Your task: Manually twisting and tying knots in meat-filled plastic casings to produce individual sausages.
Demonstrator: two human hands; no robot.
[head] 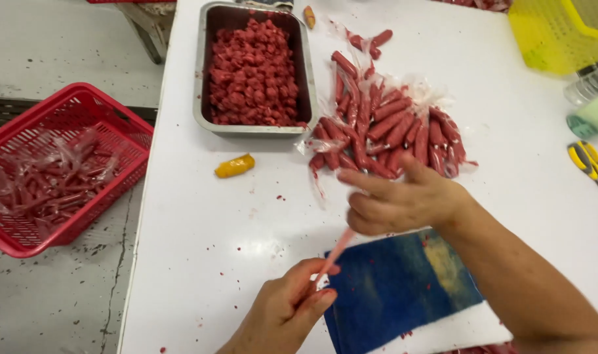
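My right hand [404, 200] is closed around the upper end of a thin red casing strip [333, 255], just below a pile of red sausages in clear wrappers [387, 128]. Lower down, my left hand [286, 308] pinches the strip's other end between thumb and fingers. The strip stretches taut between both hands, above the edge of a blue cloth [394, 282] on the white table [246, 216].
A steel tray [204, 78] filled with red sausage pieces stands at the back. A yellow finger-shaped piece [234, 166] lies in front of it. A red basket [56, 164] of empty wrappers sits left on the floor. A yellow basket [555, 33], bottles and yellow scissors [587, 160] are at right.
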